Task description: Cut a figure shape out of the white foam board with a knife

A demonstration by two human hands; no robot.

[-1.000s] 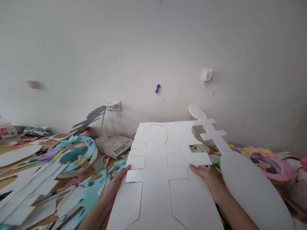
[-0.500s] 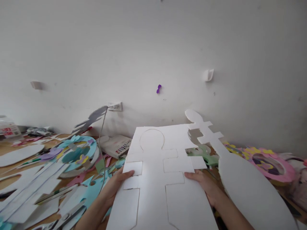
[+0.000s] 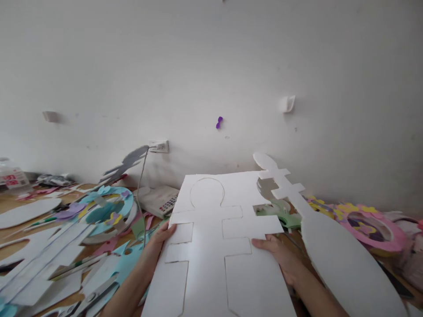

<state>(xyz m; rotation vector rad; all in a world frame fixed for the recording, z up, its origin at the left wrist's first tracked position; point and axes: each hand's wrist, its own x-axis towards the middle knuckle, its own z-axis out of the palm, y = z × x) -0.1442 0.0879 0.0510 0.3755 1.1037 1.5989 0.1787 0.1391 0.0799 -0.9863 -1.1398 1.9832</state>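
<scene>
A white foam board [image 3: 206,246] stands tilted in front of me, with a pencil outline of a round top and stepped sides drawn on it. My left hand [image 3: 160,240] grips its left edge, thumb on the front face. On the opposite edge, my right hand [image 3: 276,248] holds it the same way, the thumb beside a drawn step. The fingers behind the board are hidden. A notch is cut into the board's upper right side. Just right of it leans a white cut-out [image 3: 343,251] with a rounded tip, stepped neck and broad body.
Scissors [image 3: 94,297] lie at the lower left near white cut pieces [image 3: 42,264]. Behind them is a blue paper ring [image 3: 127,200] with flowers. A grey keypad device [image 3: 161,198], a cord [image 3: 142,185] to a wall socket [image 3: 160,146], and a pink ring [image 3: 393,233] are further back.
Both hands have shifted the board slightly to the left. My left thumb now covers less of its front face. The things around have hardly moved.
</scene>
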